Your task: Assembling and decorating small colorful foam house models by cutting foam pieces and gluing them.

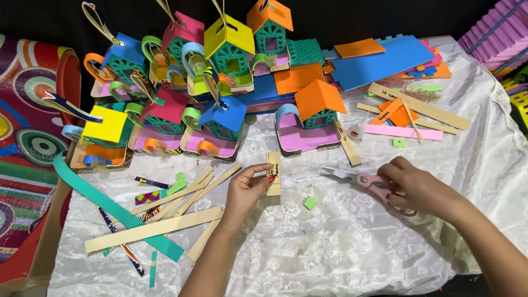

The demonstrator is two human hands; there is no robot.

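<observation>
Left hand (248, 187) pinches a small tan card strip (273, 173) upright over the white cloth (341, 247) | right hand (419, 188) grips pink scissors (360, 179), blades pointing at the strip | bare cloth near the front edge | little foam houses (220, 82) crowd behind | long tan strips (165, 220) lie left | green square (310, 203) below.

From my feed I see the bench (341, 264) draped in a shiny white cloth (484, 137) with a raised floral pattern, creased and hanging off the right edge. Behind it, on the far side, the backdrop (385, 14) is plain black. At left lies a red patterned mat (25, 137) with coloured circles. The light is bright and even.
</observation>
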